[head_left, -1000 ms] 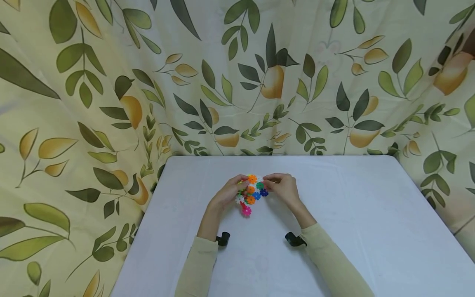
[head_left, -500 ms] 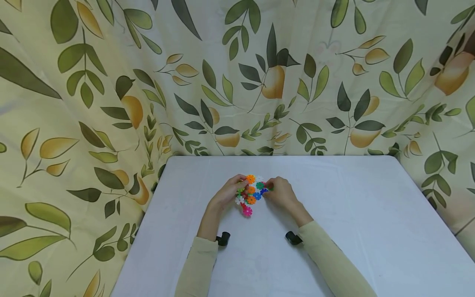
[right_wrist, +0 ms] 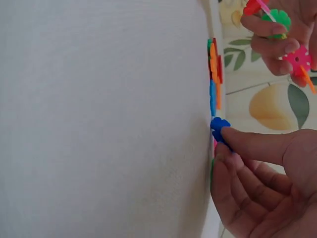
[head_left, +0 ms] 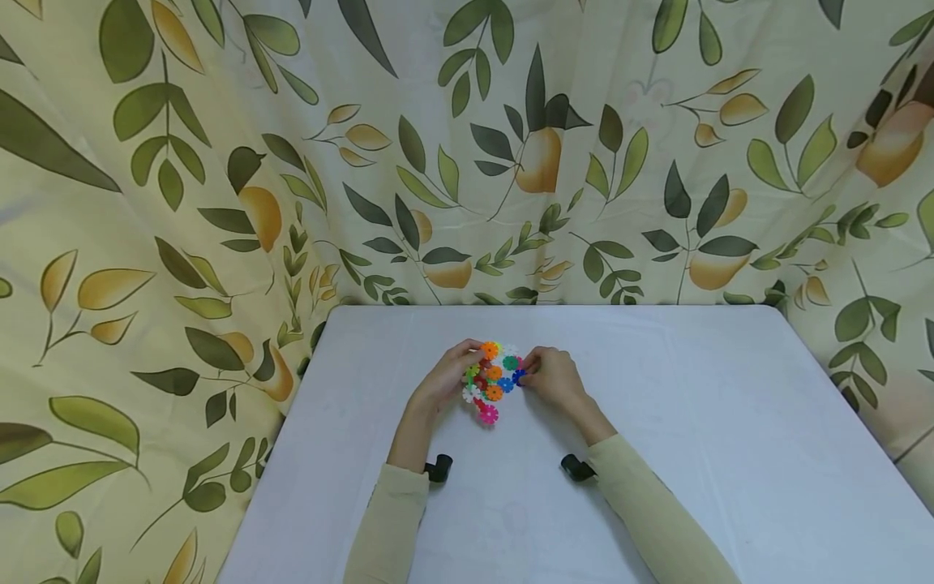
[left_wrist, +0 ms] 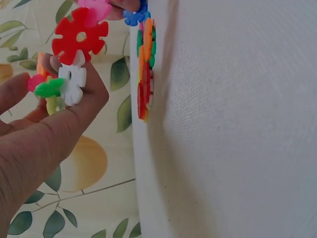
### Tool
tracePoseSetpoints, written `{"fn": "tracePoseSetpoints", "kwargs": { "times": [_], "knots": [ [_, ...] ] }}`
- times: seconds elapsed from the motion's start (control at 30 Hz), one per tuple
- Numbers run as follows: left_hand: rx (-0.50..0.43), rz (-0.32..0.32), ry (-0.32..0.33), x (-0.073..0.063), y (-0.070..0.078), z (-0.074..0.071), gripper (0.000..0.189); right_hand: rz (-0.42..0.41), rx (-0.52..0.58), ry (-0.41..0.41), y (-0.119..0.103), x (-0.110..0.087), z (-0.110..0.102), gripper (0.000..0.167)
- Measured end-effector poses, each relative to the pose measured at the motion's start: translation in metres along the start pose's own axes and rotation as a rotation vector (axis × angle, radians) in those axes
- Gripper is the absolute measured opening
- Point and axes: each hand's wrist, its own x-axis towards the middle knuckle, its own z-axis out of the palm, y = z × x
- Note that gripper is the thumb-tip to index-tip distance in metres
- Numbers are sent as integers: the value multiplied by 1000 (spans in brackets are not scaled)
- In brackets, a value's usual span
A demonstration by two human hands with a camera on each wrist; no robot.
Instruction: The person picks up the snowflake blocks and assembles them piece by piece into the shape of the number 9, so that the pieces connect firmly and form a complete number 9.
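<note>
My left hand [head_left: 445, 377] holds a chain of linked plastic snowflake discs above the table. In the left wrist view, a red disc [left_wrist: 67, 43], a white disc [left_wrist: 74, 93] and a green disc [left_wrist: 49, 88] of that chain show, with pink and orange ones beside them. My right hand [head_left: 558, 377] pinches a dark blue snowflake disc [right_wrist: 218, 123] between thumb and fingers at the edge of a small heap. Lying in that heap are several loose discs, among them an orange disc [right_wrist: 213, 62] and a light blue disc [right_wrist: 213, 96]. In the head view, chain and heap overlap.
A white-covered table [head_left: 693, 454] extends around both hands. Behind it and to the sides hangs a leaf-patterned curtain [head_left: 452, 227]. A black wrist camera [head_left: 439, 469] sits on the left wrist, another black camera [head_left: 578, 469] on the right.
My right hand has come from the heap's far right side slightly nearer, onto the dark blue disc. The chain in my left hand has turned a little, its pink end moving slightly right.
</note>
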Motion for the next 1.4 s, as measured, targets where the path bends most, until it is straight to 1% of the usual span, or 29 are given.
{"fn": "tracePoseSetpoints", "kwargs": {
  "times": [0.23, 0.33, 0.47, 0.63, 0.8, 0.97, 1.13, 1.4],
  "knots": [
    [2, -35, 21, 0, 0, -2, 32, -49, 89, 49, 0, -2, -5, 12],
    [-10, -37, 9, 1, 0, -2, 32, -67, 181, 78, -3, -3, -7, 11],
    [-24, -45, 11, 1, -1, -2, 29, -97, 285, 109, -9, -5, -10, 10],
    [-22, -56, 20, 1, 0, -1, 30, -130, 347, 143, -17, -7, -12, 9],
    [-57, -50, 6, 1, -1, 1, 29, -154, 377, 187, -23, -9, -13, 8],
    [-85, -36, -15, 2, -2, 2, 26, -175, 369, 232, -27, -11, -13, 9],
    [-104, -19, -35, 1, -2, 2, 24, -199, 384, 243, -29, -12, -13, 9],
    [-97, -10, -51, 2, -1, 3, 25, -210, 379, 267, -29, -12, -12, 9]
  ]
}}
